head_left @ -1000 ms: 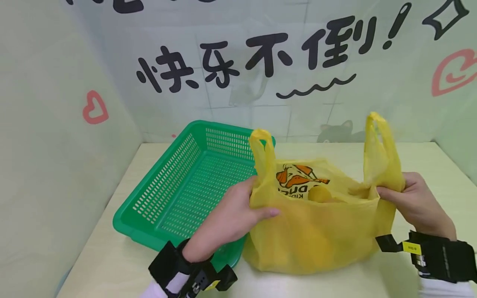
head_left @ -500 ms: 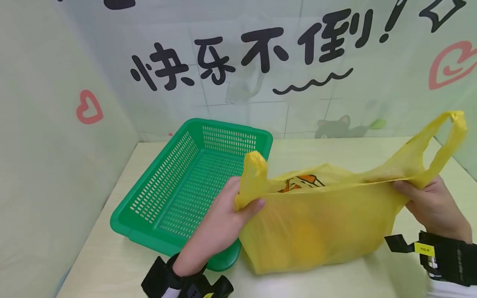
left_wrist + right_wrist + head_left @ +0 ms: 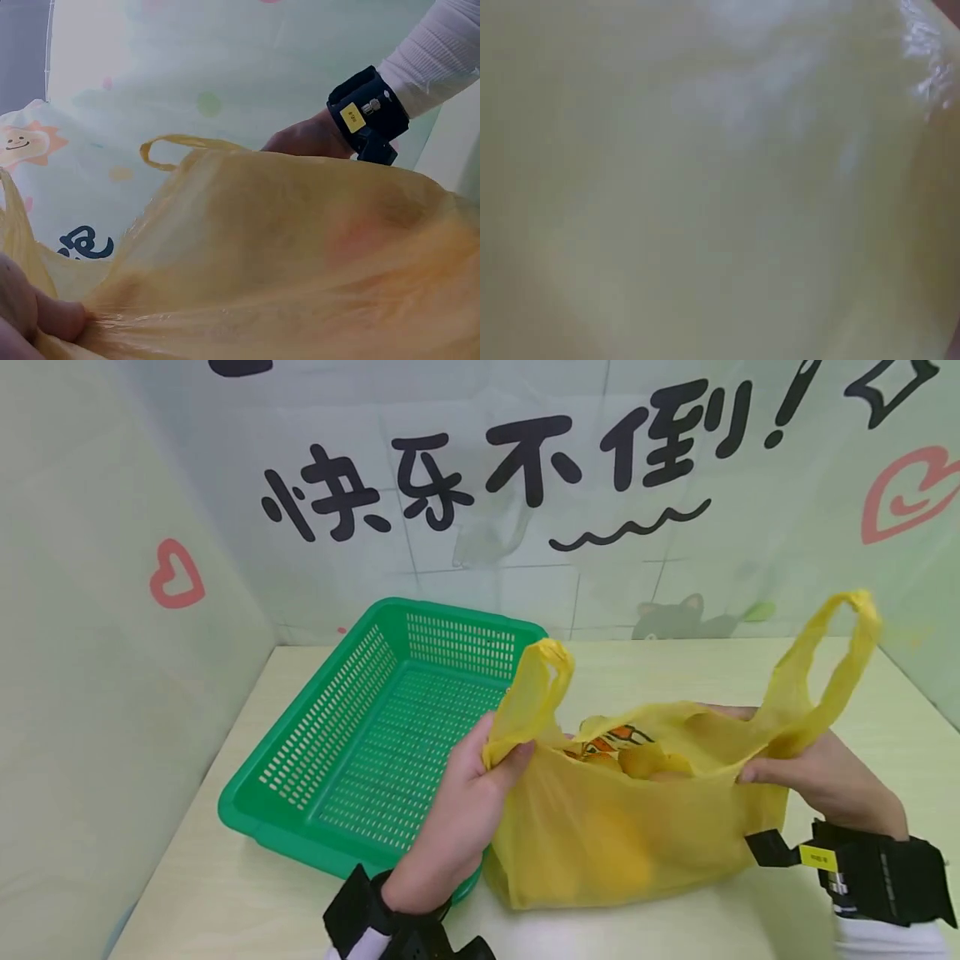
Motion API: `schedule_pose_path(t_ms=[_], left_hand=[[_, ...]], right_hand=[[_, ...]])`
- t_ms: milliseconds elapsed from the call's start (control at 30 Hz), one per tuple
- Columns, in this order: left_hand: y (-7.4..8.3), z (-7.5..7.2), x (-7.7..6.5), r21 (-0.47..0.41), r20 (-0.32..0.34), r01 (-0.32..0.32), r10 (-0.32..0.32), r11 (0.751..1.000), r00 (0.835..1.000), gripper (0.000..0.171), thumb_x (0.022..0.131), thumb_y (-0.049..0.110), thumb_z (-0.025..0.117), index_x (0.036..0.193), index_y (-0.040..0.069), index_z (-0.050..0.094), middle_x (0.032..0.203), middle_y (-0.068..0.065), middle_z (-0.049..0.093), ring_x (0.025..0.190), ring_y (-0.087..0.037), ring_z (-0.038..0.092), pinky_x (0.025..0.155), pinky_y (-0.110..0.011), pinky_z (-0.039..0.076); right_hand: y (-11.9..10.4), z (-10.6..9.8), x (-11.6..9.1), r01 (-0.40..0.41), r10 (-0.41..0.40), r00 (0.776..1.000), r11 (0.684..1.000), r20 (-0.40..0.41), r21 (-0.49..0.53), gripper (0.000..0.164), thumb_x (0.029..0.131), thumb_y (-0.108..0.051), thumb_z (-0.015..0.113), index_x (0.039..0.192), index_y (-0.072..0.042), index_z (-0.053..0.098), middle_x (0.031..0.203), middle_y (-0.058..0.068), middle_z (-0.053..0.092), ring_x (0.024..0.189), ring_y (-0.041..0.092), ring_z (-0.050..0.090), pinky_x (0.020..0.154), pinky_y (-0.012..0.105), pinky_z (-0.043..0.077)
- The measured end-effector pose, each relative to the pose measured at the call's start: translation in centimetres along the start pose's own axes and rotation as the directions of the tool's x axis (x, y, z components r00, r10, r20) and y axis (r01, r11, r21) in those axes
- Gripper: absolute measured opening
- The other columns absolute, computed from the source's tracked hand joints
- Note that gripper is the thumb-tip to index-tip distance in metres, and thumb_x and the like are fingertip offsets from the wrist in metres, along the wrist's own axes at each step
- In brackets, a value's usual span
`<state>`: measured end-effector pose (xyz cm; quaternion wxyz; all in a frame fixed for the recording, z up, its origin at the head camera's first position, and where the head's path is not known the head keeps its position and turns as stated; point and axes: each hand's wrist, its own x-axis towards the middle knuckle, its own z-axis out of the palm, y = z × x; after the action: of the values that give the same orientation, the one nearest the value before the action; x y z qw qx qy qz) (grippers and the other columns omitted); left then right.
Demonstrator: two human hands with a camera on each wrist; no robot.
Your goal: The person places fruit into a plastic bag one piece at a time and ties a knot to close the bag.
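Note:
A yellow plastic carrier bag (image 3: 637, 839) stands on the table with its mouth partly spread and both handles up. Round yellow-orange items (image 3: 647, 762), probably fruit, show in the opening; their kind is unclear. My left hand (image 3: 463, 814) pinches the bag's left side below the handle, thumb in front. At the opposite side, my right hand (image 3: 840, 781) grips the bag with its thumb on the near face and fingers behind, partly hidden by the film. The left wrist view shows the bag (image 3: 300, 255) stretched between both hands. Blurred yellow film (image 3: 705, 187) fills the right wrist view.
A green perforated plastic basket (image 3: 300, 852) stands left of the bag, close against it, with its mesh floor visible. The pale table (image 3: 195, 885) meets a printed backdrop (image 3: 480, 593) at the back and sides.
The right side of the bag was pulled out to the right, then came back left with my right hand. The mouth gapes wider now, showing the round items again. The basket stays put.

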<state>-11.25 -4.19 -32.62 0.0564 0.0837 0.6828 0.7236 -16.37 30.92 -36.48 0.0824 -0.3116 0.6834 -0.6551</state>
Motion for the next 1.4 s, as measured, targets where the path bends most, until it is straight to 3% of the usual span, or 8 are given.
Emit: schedule_pose_path(t_ms=[100,267,367,667,800,1067,1300,1400], left_hand=[[-0.1,0.5,0.1,-0.108,-0.024,-0.001,-0.002,0.994,1.0,0.021,0.102,0.01,0.048,0.122,0.004,0.051,0.121,-0.018,0.064,0.107,-0.024,0.065,0.095,-0.034,0.047],[-0.4,1.4,0.1,-0.269,-0.085,-0.01,-0.013,0.963,0.996,0.014,0.104,0.011,0.044,0.117,0.005,0.042,0.111,-0.016,0.064,0.102,-0.027,0.069,0.093,-0.034,0.048],[-0.4,1.6,0.1,-0.282,-0.099,-0.004,-0.025,0.959,0.995,0.021,0.105,0.014,0.043,0.124,0.005,0.046,0.104,-0.01,0.063,0.096,-0.023,0.066,0.091,-0.033,0.048],[-0.2,1.2,-0.2,-0.323,-0.011,0.067,-0.075,0.944,0.997,0.029,0.107,0.023,0.039,0.121,0.001,0.051,0.106,-0.008,0.065,0.101,-0.02,0.061,0.094,-0.031,0.046],[0.0,1.2,-0.4,-0.293,0.07,0.03,-0.01,0.956,0.998,0.033,0.107,0.031,0.038,0.132,0.011,0.046,0.12,-0.007,0.068,0.115,-0.022,0.059,0.103,-0.033,0.04],[0.1,1.0,0.0,-0.181,0.203,-0.122,0.158,0.976,0.966,0.022,0.105,0.018,0.044,0.114,-0.002,0.042,0.078,0.001,0.049,0.097,-0.017,0.063,0.099,-0.036,0.045],[2.2,-0.5,0.3,-0.018,0.25,-0.023,0.027,1.0,0.968,0.023,0.105,0.016,0.043,0.108,-0.004,0.054,0.083,0.0,0.055,0.104,-0.019,0.065,0.103,-0.035,0.044],[3.0,-0.8,0.3,-0.1,0.239,0.039,-0.014,0.994,0.971,0.023,0.106,0.021,0.042,0.101,0.003,0.057,0.085,0.002,0.061,0.113,-0.022,0.066,0.105,-0.037,0.041]], right_hand=[[-0.8,1.1,1.1,0.118,-0.117,0.993,0.986,-0.02,0.118,0.036,0.094,0.016,0.048,0.123,0.003,0.064,0.125,0.009,0.069,0.115,0.017,0.067,0.089,0.022,0.054],[-1.4,1.9,1.8,0.355,-0.328,0.935,0.874,-0.136,0.332,0.028,0.099,0.012,0.039,0.114,0.022,0.06,0.114,0.027,0.069,0.111,0.034,0.068,0.09,0.035,0.057],[-1.5,1.9,1.8,0.405,-0.375,0.914,0.831,-0.155,0.381,0.028,0.1,0.01,0.038,0.112,0.024,0.059,0.114,0.029,0.069,0.111,0.036,0.068,0.091,0.037,0.056],[-2.9,2.6,2.2,0.44,-0.454,0.89,0.824,-0.048,0.357,0.029,0.101,0.009,0.034,0.109,0.02,0.059,0.116,0.027,0.069,0.115,0.034,0.066,0.097,0.034,0.054],[-3.0,2.6,2.0,0.416,-0.385,0.909,0.86,-0.158,0.297,0.024,0.1,0.011,0.035,0.099,0.02,0.058,0.103,0.027,0.071,0.103,0.035,0.071,0.089,0.037,0.057],[-2.7,1.6,1.4,0.299,-0.227,0.93,0.924,-0.289,0.237,0.026,0.1,0.011,0.035,0.097,0.016,0.061,0.095,0.025,0.073,0.091,0.034,0.074,0.08,0.036,0.059],[-2.3,0.7,0.5,0.215,-0.153,0.943,0.957,-0.294,0.193,0.03,0.102,0.007,0.036,0.097,0.006,0.066,0.095,0.012,0.074,0.09,0.026,0.075,0.077,0.034,0.06],[-2.3,0.5,0.5,0.222,-0.161,0.943,0.957,-0.291,0.189,0.031,0.102,0.007,0.035,0.098,0.004,0.066,0.094,0.01,0.071,0.09,0.024,0.075,0.077,0.033,0.06]])
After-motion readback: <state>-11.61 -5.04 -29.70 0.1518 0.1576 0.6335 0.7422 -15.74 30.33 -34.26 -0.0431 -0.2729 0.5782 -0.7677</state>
